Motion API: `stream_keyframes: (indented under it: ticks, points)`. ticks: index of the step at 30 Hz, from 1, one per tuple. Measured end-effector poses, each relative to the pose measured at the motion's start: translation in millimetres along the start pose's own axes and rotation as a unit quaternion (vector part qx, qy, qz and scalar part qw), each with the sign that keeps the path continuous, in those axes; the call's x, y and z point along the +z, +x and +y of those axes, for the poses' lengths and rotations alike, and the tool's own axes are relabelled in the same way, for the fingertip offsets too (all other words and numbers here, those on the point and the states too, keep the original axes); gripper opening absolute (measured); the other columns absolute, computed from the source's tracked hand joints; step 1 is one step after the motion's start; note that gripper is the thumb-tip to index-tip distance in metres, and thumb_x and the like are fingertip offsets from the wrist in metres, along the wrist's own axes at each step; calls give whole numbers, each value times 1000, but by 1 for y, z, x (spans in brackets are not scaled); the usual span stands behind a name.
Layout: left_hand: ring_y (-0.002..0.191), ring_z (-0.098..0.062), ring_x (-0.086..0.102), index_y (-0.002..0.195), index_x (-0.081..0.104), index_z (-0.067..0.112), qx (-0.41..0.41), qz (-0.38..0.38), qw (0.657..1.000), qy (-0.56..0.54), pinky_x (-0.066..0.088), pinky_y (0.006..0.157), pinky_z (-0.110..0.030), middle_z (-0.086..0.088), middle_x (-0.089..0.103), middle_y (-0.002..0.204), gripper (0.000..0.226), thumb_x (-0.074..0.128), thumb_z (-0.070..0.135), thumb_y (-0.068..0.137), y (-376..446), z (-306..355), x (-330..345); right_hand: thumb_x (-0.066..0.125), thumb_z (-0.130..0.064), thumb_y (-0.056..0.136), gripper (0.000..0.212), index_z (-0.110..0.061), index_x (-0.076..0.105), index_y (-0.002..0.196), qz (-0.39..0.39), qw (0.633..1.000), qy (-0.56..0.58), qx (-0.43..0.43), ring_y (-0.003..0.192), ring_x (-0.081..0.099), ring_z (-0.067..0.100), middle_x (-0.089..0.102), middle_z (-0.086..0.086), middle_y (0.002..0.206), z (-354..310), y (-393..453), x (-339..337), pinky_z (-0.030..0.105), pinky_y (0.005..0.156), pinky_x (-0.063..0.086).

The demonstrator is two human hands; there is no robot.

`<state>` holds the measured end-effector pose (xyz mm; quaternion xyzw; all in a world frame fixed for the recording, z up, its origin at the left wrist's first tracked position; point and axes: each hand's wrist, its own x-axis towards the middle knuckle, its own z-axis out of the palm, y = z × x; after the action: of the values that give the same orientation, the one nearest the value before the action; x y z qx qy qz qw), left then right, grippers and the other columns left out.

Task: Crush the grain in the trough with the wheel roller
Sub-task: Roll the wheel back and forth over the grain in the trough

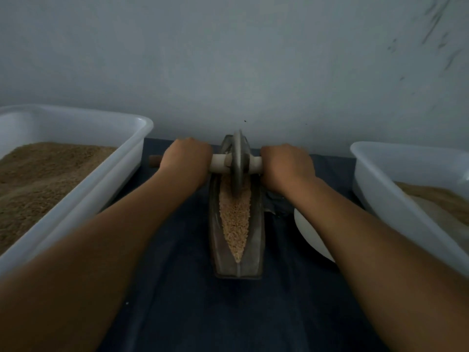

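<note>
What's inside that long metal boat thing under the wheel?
The trough holds pale grain, heaped along its middle groove. The wheel stands in it at the far end, hiding the grain beneath.

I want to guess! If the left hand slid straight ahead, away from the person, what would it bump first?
Probably the wall. The left hand grips the roller handle near it, with only dark cloth showing between; depth is unclear.
</note>
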<state>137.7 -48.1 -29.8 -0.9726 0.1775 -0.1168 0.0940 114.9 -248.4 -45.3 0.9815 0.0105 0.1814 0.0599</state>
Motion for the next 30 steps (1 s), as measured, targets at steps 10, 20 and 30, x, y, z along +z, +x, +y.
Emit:
stream_keyframes:
  ticks: [10,20,30]
  points:
    - [93,-23,63,108,50,21,39,23,999,6,41,71,-33,-2,63,103,31,68,26,84,-58,4,-8,67,-37,83,24,-20,55,96,32,998,-15,-46,62,41,20,59,0,80,-6,-79,-24,30,49,22]
    - [87,-18,61,100,41,25,54,34,997,-47,45,69,-30,2,59,102,33,70,31,85,-94,3,-18,67,-38,82,33,-26,36,83,50,996,-21,-75,57,33,14,49,-8,71,-5,-113,-45,27,45,10]
    - [101,-26,61,116,53,15,15,-40,999,-18,49,84,-37,-8,62,110,26,62,19,91,-51,8,-19,68,-40,79,25,-23,56,93,9,998,-49,-43,73,60,27,62,3,83,-5,-54,-20,29,51,22]
